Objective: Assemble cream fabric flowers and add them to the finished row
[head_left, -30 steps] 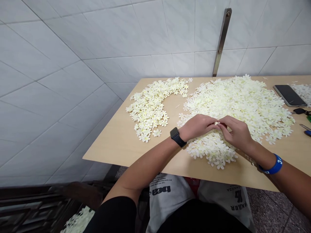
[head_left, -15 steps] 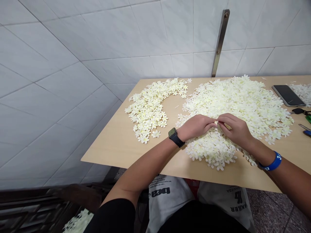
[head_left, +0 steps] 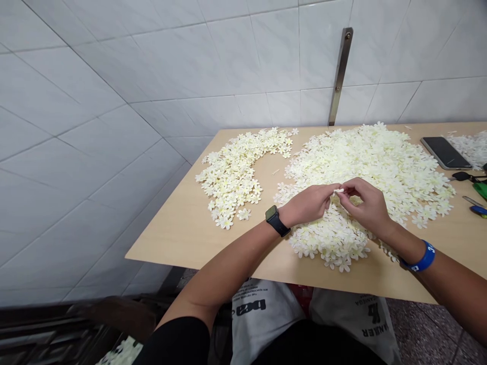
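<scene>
My left hand (head_left: pixel 311 203) and my right hand (head_left: pixel 363 203) meet fingertip to fingertip above a big heap of pale yellow artificial flowers (head_left: pixel 375 152). Between the pinched fingers is a small white flower (head_left: pixel 338 191), seen edge-on and mostly covered. Both thumbs and forefingers are closed at it. Just below my wrists, the heap bulges toward the table's front edge (head_left: pixel 331 246). A smaller curved pile of flowers (head_left: pixel 232 177) lies left of my left hand, with one loose flower (head_left: pixel 244 214) beside it.
The tan tabletop (head_left: pixel 175 228) stands against a tiled wall with a metal bar (head_left: pixel 340 76). To the right lie a phone (head_left: pixel 446 152), white bits (head_left: pixel 472 147), a black-ended object (head_left: pixel 461 176) and blue-handled scissors (head_left: pixel 478 210). More flowers (head_left: pixel 124 351) are at lower left, below table height.
The view has shifted slightly. My right fingers have spread and curled a little more, and the small flower between my hands has turned edge-on. The piles look the same.
</scene>
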The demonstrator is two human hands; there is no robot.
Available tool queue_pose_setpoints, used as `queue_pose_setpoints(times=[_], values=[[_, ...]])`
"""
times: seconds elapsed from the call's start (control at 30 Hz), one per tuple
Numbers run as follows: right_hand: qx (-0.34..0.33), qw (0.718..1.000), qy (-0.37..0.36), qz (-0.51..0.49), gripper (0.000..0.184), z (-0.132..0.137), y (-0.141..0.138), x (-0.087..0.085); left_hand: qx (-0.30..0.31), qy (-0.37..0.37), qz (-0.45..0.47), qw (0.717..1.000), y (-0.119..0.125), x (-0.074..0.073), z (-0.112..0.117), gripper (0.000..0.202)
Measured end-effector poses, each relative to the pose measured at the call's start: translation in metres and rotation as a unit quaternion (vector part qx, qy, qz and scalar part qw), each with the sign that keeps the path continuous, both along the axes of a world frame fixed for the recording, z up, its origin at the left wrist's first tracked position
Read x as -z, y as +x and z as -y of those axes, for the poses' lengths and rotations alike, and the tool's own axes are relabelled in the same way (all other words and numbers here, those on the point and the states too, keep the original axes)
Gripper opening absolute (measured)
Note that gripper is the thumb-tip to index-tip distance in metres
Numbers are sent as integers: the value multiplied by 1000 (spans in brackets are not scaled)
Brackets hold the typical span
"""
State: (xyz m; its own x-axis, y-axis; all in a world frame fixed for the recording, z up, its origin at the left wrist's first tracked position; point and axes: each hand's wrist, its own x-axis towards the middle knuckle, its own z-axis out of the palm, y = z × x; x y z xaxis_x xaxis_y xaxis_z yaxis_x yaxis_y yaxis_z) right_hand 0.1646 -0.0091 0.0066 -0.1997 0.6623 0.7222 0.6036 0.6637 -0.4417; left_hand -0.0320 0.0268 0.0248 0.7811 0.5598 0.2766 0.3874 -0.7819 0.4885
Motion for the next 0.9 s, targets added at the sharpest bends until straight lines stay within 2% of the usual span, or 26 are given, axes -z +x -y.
queue_pose_setpoints(times=[0.1, 0.23, 0.37, 0.5, 0.63, 0.73, 0.8, 0.9], values=[[4, 1000, -7, -8, 5, 1, 1, -1, 10, -17, 3, 1000, 0, -2, -1, 37], [-3, 1000, -31, 0, 7, 4, 0, -4, -5, -21, 9, 1000, 0, -5, -1, 28], [-7, 998, -61, -20, 14, 7, -1, -4, -21, 1, 17, 1000, 1, -2, 4, 31], [3, 991, -112, -67, 13, 7, -1, -3, -27, 13, 6, 1000, 4, 2, 6, 22], [1, 987, -135, -89, 9, 2, 4, 0, -8, -35, 46, 998, 4, 1, 4, 38], [-11, 986, -136, -93, 8, -2, 8, 1, 1, -77, 77, 994, 1, -1, -1, 28], [-9, 987, -135, -85, 9, -2, 8, 1, -8, -79, 78, 994, -1, -3, -6, 24], [-2, 990, -128, -56, 13, 1, 5, -2, -24, -47, 53, 997, -3, -3, -9, 34]])
